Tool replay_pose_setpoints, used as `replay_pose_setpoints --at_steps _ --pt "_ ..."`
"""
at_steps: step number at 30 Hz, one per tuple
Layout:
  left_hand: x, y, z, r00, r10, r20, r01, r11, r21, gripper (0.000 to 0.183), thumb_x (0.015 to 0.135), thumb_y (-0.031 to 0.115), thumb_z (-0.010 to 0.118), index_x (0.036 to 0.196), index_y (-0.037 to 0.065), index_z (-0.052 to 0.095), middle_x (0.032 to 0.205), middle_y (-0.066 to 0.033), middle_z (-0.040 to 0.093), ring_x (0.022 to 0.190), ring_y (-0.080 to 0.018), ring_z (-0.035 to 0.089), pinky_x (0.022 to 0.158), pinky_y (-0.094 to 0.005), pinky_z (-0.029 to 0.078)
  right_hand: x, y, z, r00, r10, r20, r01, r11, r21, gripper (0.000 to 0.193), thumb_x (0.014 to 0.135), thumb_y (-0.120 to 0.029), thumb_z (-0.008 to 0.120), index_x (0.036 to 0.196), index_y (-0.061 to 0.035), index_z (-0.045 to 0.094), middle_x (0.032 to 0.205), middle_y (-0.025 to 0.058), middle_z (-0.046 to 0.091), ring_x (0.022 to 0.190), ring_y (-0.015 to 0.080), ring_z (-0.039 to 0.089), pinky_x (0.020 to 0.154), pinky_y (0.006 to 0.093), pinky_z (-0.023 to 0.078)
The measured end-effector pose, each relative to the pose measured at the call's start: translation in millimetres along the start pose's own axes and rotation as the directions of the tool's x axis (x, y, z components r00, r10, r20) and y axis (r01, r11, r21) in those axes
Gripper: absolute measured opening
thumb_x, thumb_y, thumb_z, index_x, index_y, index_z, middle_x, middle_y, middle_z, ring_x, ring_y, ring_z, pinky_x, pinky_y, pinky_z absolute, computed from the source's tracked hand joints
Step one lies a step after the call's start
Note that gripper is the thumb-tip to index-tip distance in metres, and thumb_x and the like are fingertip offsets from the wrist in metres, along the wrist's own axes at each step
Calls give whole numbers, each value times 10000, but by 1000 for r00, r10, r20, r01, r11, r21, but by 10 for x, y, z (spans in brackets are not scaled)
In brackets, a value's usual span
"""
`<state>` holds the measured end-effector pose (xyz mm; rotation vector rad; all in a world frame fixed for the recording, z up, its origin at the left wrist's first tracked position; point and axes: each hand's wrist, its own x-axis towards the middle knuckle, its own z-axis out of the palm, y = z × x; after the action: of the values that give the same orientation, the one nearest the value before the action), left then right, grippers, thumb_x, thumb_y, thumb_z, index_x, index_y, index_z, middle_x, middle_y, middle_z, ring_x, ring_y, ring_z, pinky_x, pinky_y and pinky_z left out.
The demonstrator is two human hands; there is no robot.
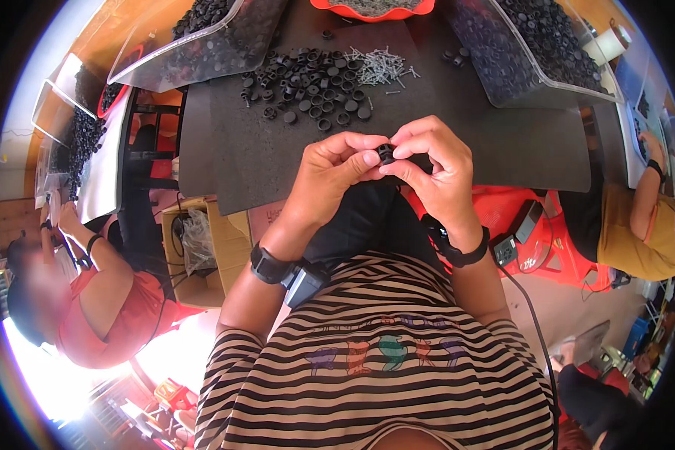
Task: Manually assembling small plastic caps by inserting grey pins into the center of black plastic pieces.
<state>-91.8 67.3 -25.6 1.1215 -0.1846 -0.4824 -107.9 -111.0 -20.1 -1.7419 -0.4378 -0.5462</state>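
Over the near part of the dark table [255, 161], both hands meet at a small round black plastic part [385, 154]. My left hand [337, 169] pinches it between thumb and forefinger. From the other side, the fingertips of my right hand [435, 157] also close on it. Whether a screw is in it is too small to make out. Beyond the hands lies a loose pile of black caps and rings [307, 86]. A heap of silver screws [382, 66] touches the pile's right side.
Clear bins of black parts stand at far left [202, 56] and far right [540, 52], with a red scalloped bowl [375, 9] between. A cardboard box [221, 251] sits below the table's left edge. Co-workers sit at left [105, 315] and right [637, 232].
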Motion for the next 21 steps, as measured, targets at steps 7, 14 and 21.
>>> replay_pose_setpoints --at_steps 7,14,21 --pt "3 15 -12 1000 -22 20 22 1000 9 198 936 58 587 1118 -3 638 1013 -74 675 887 -126 654 814 -267 558 32 -20 -10 998 -65 -6 64 996 -69 241 615 -49 833 730 -59 622 801 49 628 694 182 618 599 297 486" --pt "3 37 -7 999 -20 33 19 1000 16 195 931 60 593 1104 -17 642 1041 -99 679 899 -137 658 817 -276 563 51 -29 -28 994 -101 36 104 989 -105 237 615 -46 830 736 -59 626 780 35 598 654 164 593 563 283 470" --pt "-4 48 8 999 -31 29 30 999 35 202 923 69 608 1110 1 644 1000 -77 677 878 -135 652 809 -278 549 77 -74 -62 990 -92 111 107 983 -147 249 630 -43 821 750 -54 604 802 45 591 663 170 593 566 289 471"
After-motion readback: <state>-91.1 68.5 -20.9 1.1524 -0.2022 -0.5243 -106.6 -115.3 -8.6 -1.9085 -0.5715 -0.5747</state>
